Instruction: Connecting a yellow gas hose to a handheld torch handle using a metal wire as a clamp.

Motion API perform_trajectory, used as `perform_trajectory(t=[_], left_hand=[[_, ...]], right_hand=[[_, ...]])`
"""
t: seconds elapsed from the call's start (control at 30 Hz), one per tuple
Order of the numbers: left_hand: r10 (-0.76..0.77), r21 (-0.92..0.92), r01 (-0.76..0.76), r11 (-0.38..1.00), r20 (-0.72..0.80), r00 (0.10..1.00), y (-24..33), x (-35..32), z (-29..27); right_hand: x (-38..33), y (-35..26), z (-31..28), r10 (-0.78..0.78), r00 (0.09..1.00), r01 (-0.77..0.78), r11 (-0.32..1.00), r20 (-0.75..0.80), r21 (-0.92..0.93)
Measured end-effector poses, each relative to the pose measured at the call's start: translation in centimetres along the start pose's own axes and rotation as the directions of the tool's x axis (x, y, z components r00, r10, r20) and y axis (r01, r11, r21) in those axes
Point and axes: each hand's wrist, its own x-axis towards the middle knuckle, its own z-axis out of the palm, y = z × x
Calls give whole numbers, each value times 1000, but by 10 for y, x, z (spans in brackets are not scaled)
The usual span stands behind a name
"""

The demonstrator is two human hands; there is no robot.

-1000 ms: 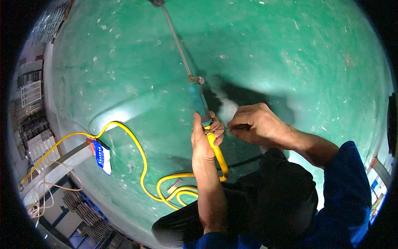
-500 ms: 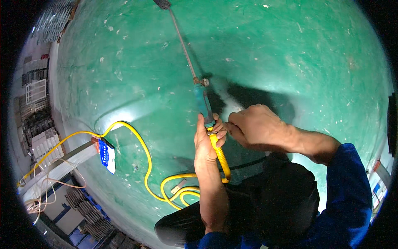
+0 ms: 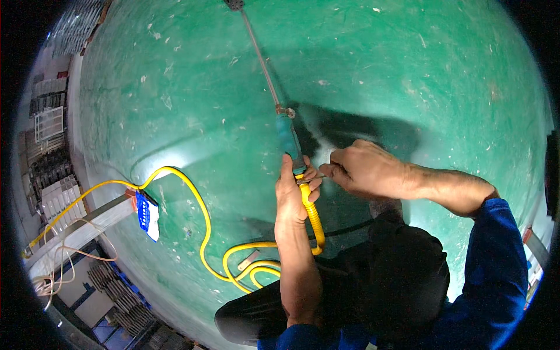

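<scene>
The left hand is closed around the base of a teal-handled tool, where a yellow ribbed hose joins it. The right hand, fingers pinched at that same joint, grips something too small to tell. Judging by this, the joint is being worked and looks unfinished. Below the handle, yellow hose lies coiled on the green floor; the tool's thin metal shaft extends away beyond it.

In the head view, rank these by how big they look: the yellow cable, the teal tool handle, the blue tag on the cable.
1. Yellow cable, by far the longest, looping across the green floor.
2. Teal tool handle and blue tag: they look alike in size, so I won't rank them.
</scene>
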Motion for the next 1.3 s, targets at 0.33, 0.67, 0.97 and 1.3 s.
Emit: perform_trajectory(t=[0.33, 0.67, 0.97, 1.3], left_hand=[[55, 97, -50, 994, -48, 997, -1, 0, 3], [62, 153, -47, 987, -94, 994, -5, 3, 9], [70, 100, -61, 993, -93, 993, -4, 4, 2], [18, 87, -15, 996, -38, 999, -7, 9, 3]], right_hand=[[0, 8, 15, -487, 829, 416, 865, -275, -279], [2, 18, 19, -374, 888, 364, 927, -266, -88], [-3, -7, -10, 36, 992, 29, 866, -121, 499], [-5, 14, 6, -226, 967, 220, 974, -116, -64]])
